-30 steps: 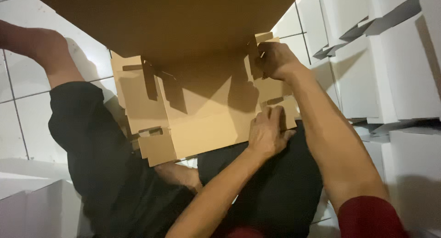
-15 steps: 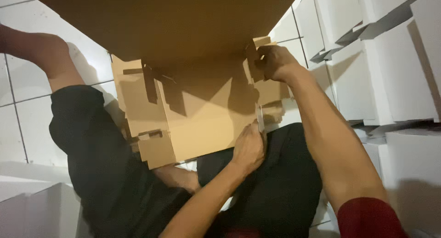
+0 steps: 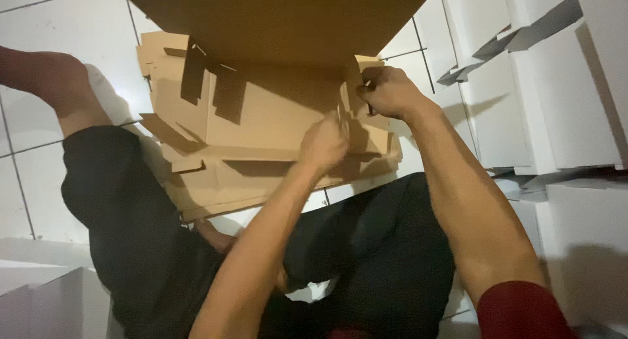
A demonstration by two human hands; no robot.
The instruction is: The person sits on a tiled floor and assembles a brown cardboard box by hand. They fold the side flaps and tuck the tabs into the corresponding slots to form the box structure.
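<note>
A brown cardboard box blank [image 3: 275,117] with slotted flaps lies across my lap, its big top panel [image 3: 281,18] raised toward the camera. My right hand [image 3: 386,90] grips a side flap at the blank's right edge. My left hand [image 3: 325,145] pinches a narrow upright tab just left of that flap, near the fold line. Loose flaps [image 3: 196,71] hang on the blank's left side. More flat cardboard pieces [image 3: 216,182] lie stacked beneath it.
I sit on a white tiled floor [image 3: 59,18] in black trousers [image 3: 131,208], my bare foot [image 3: 46,77] out to the left. Stacked white folded boxes [image 3: 556,117] fill the right side. Another white box [image 3: 46,293] sits at the lower left.
My left hand has moved up from the blank's lower right edge to the tab beside my right hand. The cardboard has tilted and shifted closer to the camera.
</note>
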